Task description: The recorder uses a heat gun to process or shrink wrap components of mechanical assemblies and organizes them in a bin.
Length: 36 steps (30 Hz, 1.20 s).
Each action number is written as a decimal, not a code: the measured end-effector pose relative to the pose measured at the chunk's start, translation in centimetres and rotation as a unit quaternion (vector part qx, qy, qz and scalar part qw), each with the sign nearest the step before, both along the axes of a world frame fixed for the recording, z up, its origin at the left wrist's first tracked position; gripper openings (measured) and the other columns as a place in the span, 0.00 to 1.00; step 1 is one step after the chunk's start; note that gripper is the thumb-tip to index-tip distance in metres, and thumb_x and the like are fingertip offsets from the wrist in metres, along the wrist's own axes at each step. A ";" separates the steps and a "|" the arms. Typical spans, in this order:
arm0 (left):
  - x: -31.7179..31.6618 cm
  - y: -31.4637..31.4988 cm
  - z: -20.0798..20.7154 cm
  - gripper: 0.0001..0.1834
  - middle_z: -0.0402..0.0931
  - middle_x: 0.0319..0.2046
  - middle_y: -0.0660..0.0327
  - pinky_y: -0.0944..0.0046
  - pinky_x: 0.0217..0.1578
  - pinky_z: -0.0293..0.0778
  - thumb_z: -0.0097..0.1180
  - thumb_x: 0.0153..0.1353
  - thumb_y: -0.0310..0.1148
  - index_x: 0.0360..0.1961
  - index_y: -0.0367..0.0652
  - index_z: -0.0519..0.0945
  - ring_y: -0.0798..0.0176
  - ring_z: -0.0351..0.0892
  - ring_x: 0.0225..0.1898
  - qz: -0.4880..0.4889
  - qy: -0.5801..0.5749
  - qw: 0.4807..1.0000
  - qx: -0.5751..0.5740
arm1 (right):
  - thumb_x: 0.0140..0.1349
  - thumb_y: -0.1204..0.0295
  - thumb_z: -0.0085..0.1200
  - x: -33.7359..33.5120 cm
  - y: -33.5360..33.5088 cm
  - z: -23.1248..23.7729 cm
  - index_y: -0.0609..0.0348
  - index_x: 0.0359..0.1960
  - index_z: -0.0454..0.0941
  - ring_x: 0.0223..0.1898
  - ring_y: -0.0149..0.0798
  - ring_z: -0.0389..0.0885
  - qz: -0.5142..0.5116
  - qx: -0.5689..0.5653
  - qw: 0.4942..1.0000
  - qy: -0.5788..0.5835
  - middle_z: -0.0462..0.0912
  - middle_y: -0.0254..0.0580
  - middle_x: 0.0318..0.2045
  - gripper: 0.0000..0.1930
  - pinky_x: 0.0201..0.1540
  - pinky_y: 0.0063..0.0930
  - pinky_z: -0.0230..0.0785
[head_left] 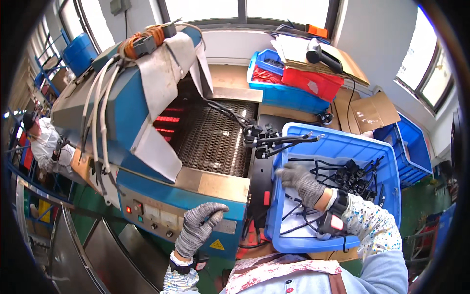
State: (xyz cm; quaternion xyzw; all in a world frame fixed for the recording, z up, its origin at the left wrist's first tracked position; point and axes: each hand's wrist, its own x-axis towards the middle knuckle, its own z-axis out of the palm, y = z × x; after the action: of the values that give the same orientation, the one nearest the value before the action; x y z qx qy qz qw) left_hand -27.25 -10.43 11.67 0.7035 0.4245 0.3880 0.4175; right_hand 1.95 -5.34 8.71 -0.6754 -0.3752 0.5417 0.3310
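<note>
My right hand (301, 183), in a grey knit glove, hangs over the left side of a blue plastic bin (338, 245), fingers stretched out and holding nothing that I can see. Inside the bin lie black cable assemblies (350, 179) with connectors, some on white lining. My left hand (196, 230), gloved alike, hovers at the front of a blue conveyor heating machine (230, 208). Its fingers are bent but apart, with nothing visible in them. A bunch of black cables (264, 139) with metal ring ends rests at the mesh belt's end (215, 137), reaching over the bin's far left corner.
Red heat glows inside the machine's hood (117, 112). Behind the bin stand a light-blue crate (293, 95), a red box (313, 85), cardboard sheets and a heat gun (323, 56). An open carton (374, 112) is at the right. Another person (46, 144) works at the far left.
</note>
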 end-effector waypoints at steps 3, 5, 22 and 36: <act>1.4 3.2 0.3 0.06 0.80 0.31 0.58 0.68 0.37 0.73 0.53 0.56 0.23 0.36 0.37 0.79 0.64 0.80 0.34 -0.050 -0.019 0.998 -0.016 | 0.60 0.67 0.51 2.6 2.3 0.8 0.52 0.29 0.71 0.18 0.20 0.62 -0.128 0.030 0.976 0.177 0.63 0.23 0.18 0.06 0.20 0.19 0.60; 2.6 5.0 1.2 0.07 0.80 0.32 0.58 0.69 0.38 0.73 0.53 0.57 0.23 0.37 0.36 0.78 0.66 0.79 0.35 -0.072 -0.052 0.995 -0.045 | 0.59 0.67 0.53 2.8 3.4 0.5 0.52 0.30 0.72 0.20 0.21 0.63 -0.160 0.064 0.945 0.276 0.65 0.22 0.19 0.05 0.22 0.18 0.60; 6.4 12.5 -7.6 0.35 0.57 0.59 0.50 0.55 0.61 0.55 0.48 0.61 0.50 0.62 0.39 0.54 0.52 0.60 0.59 -0.064 -0.398 0.868 -0.290 | 0.63 0.62 0.48 -0.9 7.8 1.5 0.54 0.20 0.66 0.19 0.30 0.64 -0.262 0.303 0.803 0.440 0.66 0.31 0.15 0.15 0.28 0.25 0.60; 11.3 13.7 -5.9 0.52 0.59 0.57 0.45 0.53 0.54 0.65 0.52 0.48 0.66 0.63 0.39 0.52 0.50 0.64 0.56 -0.125 -0.492 0.812 -0.290 | 0.64 0.58 0.43 7.2 -3.3 15.1 0.50 0.16 0.62 0.16 0.32 0.60 -0.018 0.406 0.770 0.492 0.60 0.31 0.11 0.19 0.25 0.29 0.58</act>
State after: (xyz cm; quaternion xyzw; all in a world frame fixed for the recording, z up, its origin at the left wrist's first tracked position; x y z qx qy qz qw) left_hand -15.90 3.28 5.76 0.3121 0.1640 0.4854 0.8001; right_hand 9.19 -8.63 23.86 -0.1261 -0.3341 0.5910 0.7233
